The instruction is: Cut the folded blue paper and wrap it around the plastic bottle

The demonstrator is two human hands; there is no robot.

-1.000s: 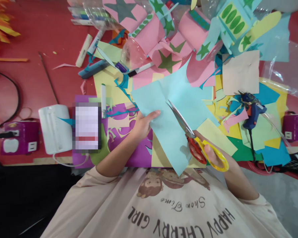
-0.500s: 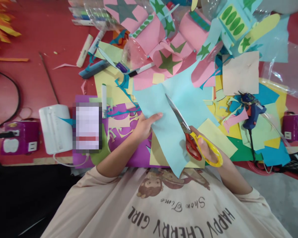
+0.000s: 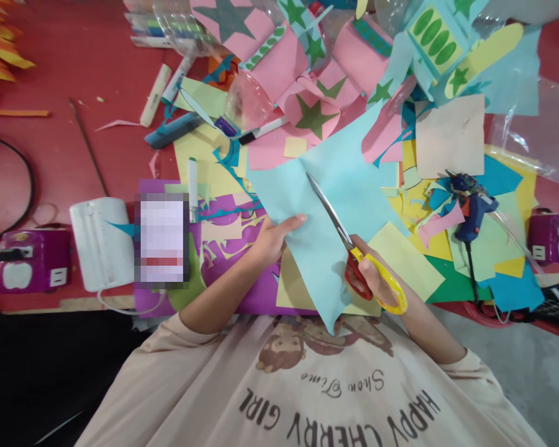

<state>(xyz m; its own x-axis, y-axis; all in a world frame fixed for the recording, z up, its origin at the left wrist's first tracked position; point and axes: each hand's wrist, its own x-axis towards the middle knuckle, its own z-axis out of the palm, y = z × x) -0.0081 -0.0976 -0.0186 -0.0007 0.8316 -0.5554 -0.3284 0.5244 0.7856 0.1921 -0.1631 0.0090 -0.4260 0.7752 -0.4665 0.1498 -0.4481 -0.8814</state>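
Observation:
A large sheet of light blue paper (image 3: 349, 164) spreads across the middle, its lower corner hanging toward the shirt. My left hand (image 3: 276, 241) grips its left edge, thumb on top and the fingers hidden beneath. My right hand (image 3: 375, 279) holds a pair of scissors (image 3: 330, 208) by their yellow and red handles, with the thumb in the yellow loop. The blades lie over the blue paper, pointing up and left, and look nearly closed. Under the paper are a purple sheet (image 3: 256, 292) and pale yellow paper (image 3: 298, 282).
Pink and blue paper pieces with green stars (image 3: 314, 115) crowd the back. A blue glue gun (image 3: 472, 217) lies at right on paper scraps. To the left are a blurred-out phone (image 3: 163, 239), a white box (image 3: 101, 242) with a cable, and markers (image 3: 156, 96).
The scissor handles have come closer together and the blades narrowed. My right hand has shifted slightly left with them. My left hand keeps its grip on the paper.

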